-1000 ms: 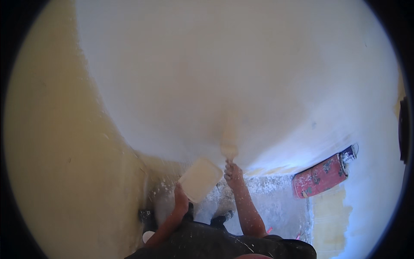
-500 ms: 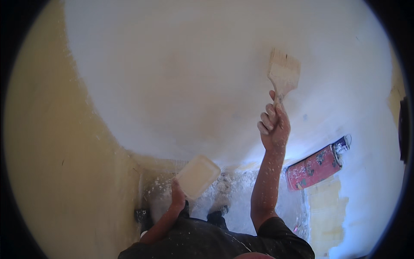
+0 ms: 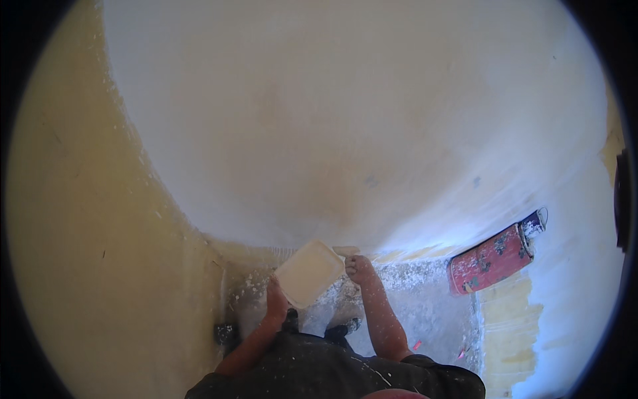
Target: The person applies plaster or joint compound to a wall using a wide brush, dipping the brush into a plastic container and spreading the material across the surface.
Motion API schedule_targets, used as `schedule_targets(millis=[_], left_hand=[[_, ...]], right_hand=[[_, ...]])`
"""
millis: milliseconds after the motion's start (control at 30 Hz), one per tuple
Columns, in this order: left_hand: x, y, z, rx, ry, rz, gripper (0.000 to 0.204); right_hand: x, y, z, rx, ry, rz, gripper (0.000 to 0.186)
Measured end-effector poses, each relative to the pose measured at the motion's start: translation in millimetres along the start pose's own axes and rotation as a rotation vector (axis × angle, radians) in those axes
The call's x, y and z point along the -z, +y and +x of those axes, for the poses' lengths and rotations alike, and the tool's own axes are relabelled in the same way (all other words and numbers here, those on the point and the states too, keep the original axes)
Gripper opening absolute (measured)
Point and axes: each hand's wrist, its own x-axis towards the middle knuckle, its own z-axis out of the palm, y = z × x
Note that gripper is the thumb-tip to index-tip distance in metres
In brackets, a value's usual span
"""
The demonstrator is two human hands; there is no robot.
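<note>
Across most of the view, a large wall (image 3: 292, 126) is seen coated in white, with beige-tinged, uneven patches left visible toward its middle. To the left, a yellow wall (image 3: 73, 199) is met along a ragged white edge. Below, a grey floor (image 3: 432, 309) is covered with white splashes, thickest by the wall's foot. At the lower edge, a dark shirt (image 3: 306, 366) is marked by pale specks and streaks. On the right, a yellow patch (image 3: 508, 326) is bordered by uneven white. Just above it, a red drum (image 3: 492, 261), blotched with dark marks, is topped by a dark blue can (image 3: 532, 226) smeared with white.

Near the middle of the lower part, a cream rectangular tub (image 3: 310, 274) with rounded corners is held tilted by the left hand (image 3: 277, 300), which is closed around its lower left edge. Just beside the tub's right corner, the right hand (image 3: 359, 268) is curled, with a paintbrush (image 3: 346, 251) held in it; the brush is seen nearly edge-on, and whether the tub is touched by it cannot be told. On the floor, small red scraps (image 3: 417, 345) can be seen.
</note>
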Motion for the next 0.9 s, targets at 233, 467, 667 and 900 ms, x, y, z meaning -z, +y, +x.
schedule_targets(millis=[233, 467, 667, 900], left_hand=[[-12.0, 24.2, -4.8, 0.035, -0.01, -0.156, 0.054], [-31.4, 29.5, 1.6, 0.076, -0.1, -0.164, 0.056], [-33.8, 8.0, 8.5, 0.084, -0.119, -0.277, 0.053], [-18.7, 20.1, 1.8, 0.16, -0.005, -0.258, 0.053]], right_hand=[[-252.7, -92.7, -98.4, 0.452, -0.009, -0.442, 0.025], [-374.4, -131.0, -170.7, 0.839, -0.286, -0.593, 0.042], [-248.1, -117.3, -69.0, 0.56, -0.241, -0.323, 0.044], [-35.3, 14.5, -9.8, 0.03, 0.178, -0.114, 0.021]])
